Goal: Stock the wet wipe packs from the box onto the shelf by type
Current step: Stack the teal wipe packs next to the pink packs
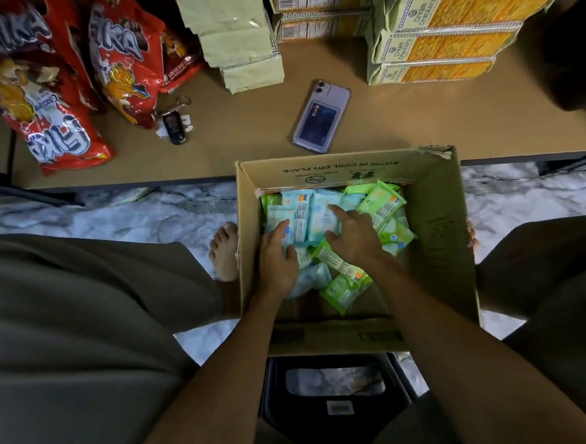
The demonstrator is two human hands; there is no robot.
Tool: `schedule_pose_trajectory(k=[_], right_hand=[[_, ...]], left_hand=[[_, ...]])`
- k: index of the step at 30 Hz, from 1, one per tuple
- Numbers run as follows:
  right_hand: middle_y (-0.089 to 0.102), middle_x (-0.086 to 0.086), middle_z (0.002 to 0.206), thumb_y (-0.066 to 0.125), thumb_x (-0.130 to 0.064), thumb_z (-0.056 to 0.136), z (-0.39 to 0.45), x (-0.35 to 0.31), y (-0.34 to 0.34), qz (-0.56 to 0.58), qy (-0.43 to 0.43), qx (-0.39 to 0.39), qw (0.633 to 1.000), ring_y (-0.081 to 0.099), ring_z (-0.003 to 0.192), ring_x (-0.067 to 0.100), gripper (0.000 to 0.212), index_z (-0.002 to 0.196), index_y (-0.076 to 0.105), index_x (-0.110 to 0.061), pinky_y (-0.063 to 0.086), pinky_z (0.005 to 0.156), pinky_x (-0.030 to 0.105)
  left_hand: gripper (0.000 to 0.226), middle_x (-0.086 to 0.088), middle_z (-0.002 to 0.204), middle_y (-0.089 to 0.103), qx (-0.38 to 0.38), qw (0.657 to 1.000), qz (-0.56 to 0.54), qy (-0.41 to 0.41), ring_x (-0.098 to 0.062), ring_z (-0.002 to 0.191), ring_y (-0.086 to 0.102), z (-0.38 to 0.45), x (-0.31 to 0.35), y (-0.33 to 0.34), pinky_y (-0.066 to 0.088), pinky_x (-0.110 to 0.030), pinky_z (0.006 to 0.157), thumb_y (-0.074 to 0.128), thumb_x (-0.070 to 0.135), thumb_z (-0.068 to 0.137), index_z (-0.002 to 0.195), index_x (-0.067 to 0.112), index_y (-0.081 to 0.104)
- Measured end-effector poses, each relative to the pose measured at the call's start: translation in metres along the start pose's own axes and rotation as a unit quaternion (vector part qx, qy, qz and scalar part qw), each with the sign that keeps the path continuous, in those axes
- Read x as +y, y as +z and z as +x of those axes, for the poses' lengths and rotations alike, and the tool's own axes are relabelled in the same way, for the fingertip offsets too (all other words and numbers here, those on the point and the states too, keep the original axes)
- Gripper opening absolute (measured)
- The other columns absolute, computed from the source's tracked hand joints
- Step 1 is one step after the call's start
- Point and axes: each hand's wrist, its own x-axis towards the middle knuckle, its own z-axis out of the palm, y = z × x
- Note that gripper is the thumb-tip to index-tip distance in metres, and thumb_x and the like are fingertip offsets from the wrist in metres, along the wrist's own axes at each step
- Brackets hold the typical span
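Wet wipe packs (322,220), blue and green mixed, lie inside the open cardboard box (440,210) on the floor below the shelf (256,130). Left hand (277,255) curls around a blue pack. Right hand (352,235) rests with fingers spread on the packs.

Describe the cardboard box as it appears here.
The cardboard box is brown, open-topped, with a torn far corner and upside-down print on its inner far wall. It sits between the person's knees, its far end against the shelf edge. Blue and green wipe packs lie jumbled inside; the left hand and right hand reach in among them.
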Motion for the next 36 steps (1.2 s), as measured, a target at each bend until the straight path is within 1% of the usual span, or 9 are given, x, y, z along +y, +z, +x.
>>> schedule_pose_trajectory(k=[10,13,17,21,23,26,28,32,36], right_hand=[[0.065,0.016,0.117,0.059,-0.037,0.096,0.010,-0.010,0.003,0.015,0.036,0.009,0.999,0.042,0.118,0.038,0.059,0.151,0.037,-0.033,0.042,0.096,0.043],[0.064,0.014,0.117,0.064,-0.032,0.093,0.013,-0.011,0.006,0.050,0.040,0.030,0.997,0.046,0.116,0.037,0.057,0.147,0.045,-0.030,0.041,0.096,0.038],[0.057,0.015,0.117,0.067,-0.018,0.090,0.012,-0.015,0.008,0.117,0.030,0.062,0.991,0.058,0.107,0.034,0.055,0.142,0.052,-0.027,0.045,0.095,0.033],[0.046,0.015,0.119,0.066,-0.007,0.089,0.009,-0.017,0.009,0.148,-0.005,0.071,0.986,0.058,0.090,0.029,0.058,0.143,0.052,-0.024,0.044,0.095,0.026],[0.044,0.015,0.118,0.066,-0.006,0.089,0.007,-0.017,0.011,0.162,-0.007,0.077,0.984,0.053,0.084,0.023,0.059,0.144,0.051,-0.023,0.039,0.094,0.020],[0.044,0.012,0.111,0.068,-0.007,0.088,0.003,-0.015,0.015,0.176,-0.012,0.085,0.981,0.048,0.079,0.019,0.062,0.145,0.050,-0.021,0.037,0.088,0.017],[0.050,0.011,0.103,0.071,-0.007,0.086,0.001,-0.013,0.017,0.185,-0.020,0.085,0.979,0.048,0.078,0.018,0.063,0.144,0.052,-0.021,0.038,0.083,0.018],[0.058,0.007,0.086,0.072,-0.006,0.084,-0.001,-0.010,0.015,0.217,-0.027,0.093,0.971,0.054,0.072,0.020,0.059,0.138,0.057,-0.021,0.048,0.072,0.027],[0.069,0.009,0.106,0.073,-0.005,0.084,-0.008,-0.008,0.005,0.250,-0.020,0.106,0.962,0.067,0.088,0.022,0.054,0.135,0.060,-0.020,0.057,0.084,0.035]], left_hand=[[0.049,-0.013,0.139,0.045,0.045,0.999,0.005,-0.010,-0.033,0.124,0.054,0.008,-0.017,0.011,0.046,-0.046,0.107,0.067,-0.005,0.086,0.133,0.008,0.061],[0.044,-0.016,0.144,0.042,0.055,0.998,0.014,-0.018,-0.034,0.131,0.048,0.009,-0.012,0.016,0.038,-0.039,0.114,0.066,0.002,0.090,0.133,0.009,0.062],[0.045,-0.021,0.155,0.028,0.040,0.996,0.077,-0.036,-0.037,0.143,0.027,0.009,0.000,0.019,0.021,-0.038,0.118,0.060,0.013,0.097,0.140,0.024,0.057],[0.047,-0.020,0.143,0.038,0.004,0.997,0.062,-0.042,-0.039,0.134,0.039,0.014,-0.002,0.020,0.032,-0.042,0.116,0.060,0.013,0.096,0.141,0.027,0.055],[0.051,-0.017,0.136,0.041,0.016,0.998,0.028,-0.052,-0.036,0.128,0.047,0.016,-0.002,0.018,0.039,-0.037,0.111,0.065,0.010,0.092,0.141,0.023,0.054],[0.057,-0.014,0.136,0.040,0.029,0.998,0.020,-0.060,-0.030,0.124,0.049,0.016,0.003,0.013,0.033,-0.020,0.100,0.069,0.007,0.089,0.142,0.019,0.052],[0.055,-0.014,0.136,0.041,0.037,0.998,0.017,-0.046,-0.030,0.125,0.048,0.016,0.004,0.012,0.032,-0.019,0.102,0.069,0.004,0.087,0.138,0.018,0.056],[0.054,-0.011,0.132,0.045,0.030,0.998,-0.003,-0.051,-0.030,0.121,0.053,0.019,0.005,0.012,0.041,-0.035,0.108,0.074,0.009,0.085,0.134,0.023,0.058],[0.057,-0.008,0.136,0.056,0.012,0.998,-0.039,-0.055,-0.026,0.122,0.055,0.019,0.008,0.009,0.047,-0.032,0.099,0.073,0.010,0.087,0.138,0.023,0.053]])
